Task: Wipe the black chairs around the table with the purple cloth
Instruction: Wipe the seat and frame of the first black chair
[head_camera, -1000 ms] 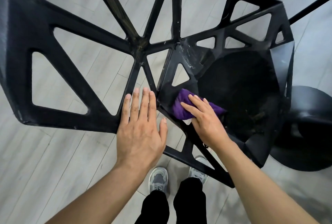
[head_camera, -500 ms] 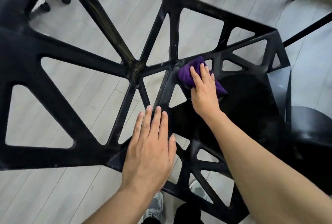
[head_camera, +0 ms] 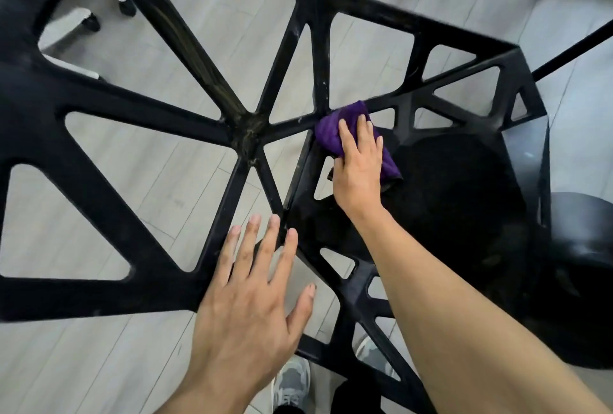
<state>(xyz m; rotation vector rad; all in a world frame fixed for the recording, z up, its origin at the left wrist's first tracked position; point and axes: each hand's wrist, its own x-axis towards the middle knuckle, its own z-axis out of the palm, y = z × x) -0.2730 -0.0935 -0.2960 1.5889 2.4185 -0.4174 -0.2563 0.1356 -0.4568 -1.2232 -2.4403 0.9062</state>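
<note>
My right hand (head_camera: 358,161) lies flat on the bunched purple cloth (head_camera: 333,129), fingers nearly straight, pressing it onto the black plastic lattice chair (head_camera: 464,211) where the seat's corner meets the struts. My left hand (head_camera: 248,297) is spread wide, holding nothing, over a lower strut. Triangular gaps sit just beside the cloth. If I push sideways without pinching it, it could slip through to the grey plank floor (head_camera: 99,364). Leaning too hard might tip the chair.

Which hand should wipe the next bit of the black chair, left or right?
Right, probably. The right hand presses the purple cloth onto the black chair; the left hand is spread open with no cloth.
</note>
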